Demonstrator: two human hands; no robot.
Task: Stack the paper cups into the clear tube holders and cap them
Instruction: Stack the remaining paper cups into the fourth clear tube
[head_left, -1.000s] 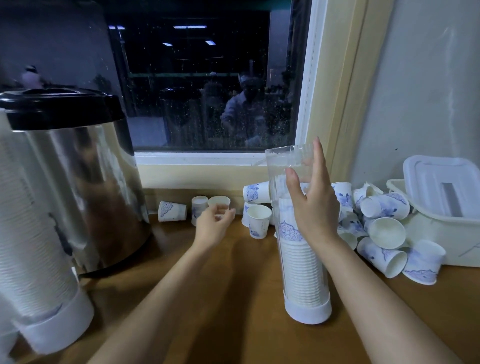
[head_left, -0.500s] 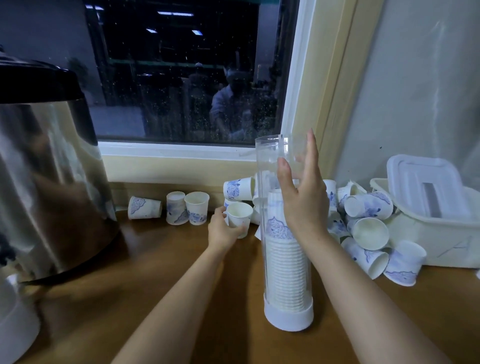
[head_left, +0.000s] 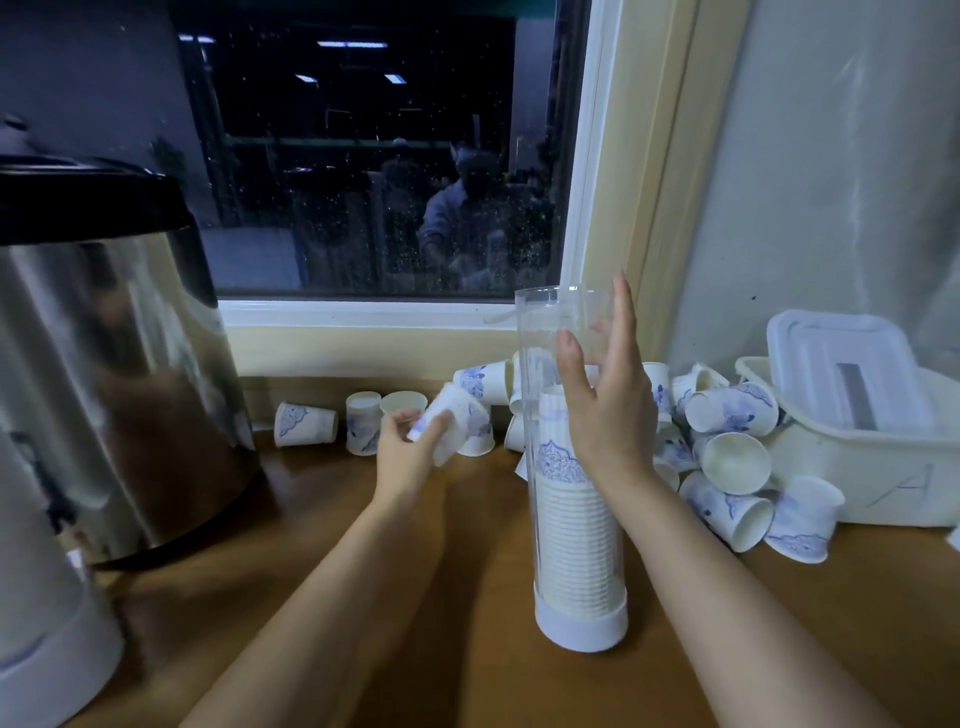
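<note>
A clear tube holder stands upright on a white base on the wooden counter, filled over halfway with stacked white paper cups. My right hand holds the tube's upper part, thumb in front and fingers behind. My left hand grips a blurred white-and-blue paper cup, lifted off the counter left of the tube. Several loose cups lie piled to the right of the tube, and others sit along the wall under the window.
A large steel urn with a black lid stands at the left. A second filled tube's white base shows at the bottom left corner. A white plastic bin with a lid sits at the right against the wall.
My left hand reached the cups by the wall, took hold of one and has lifted it off the counter. My right hand stays on the tube.
</note>
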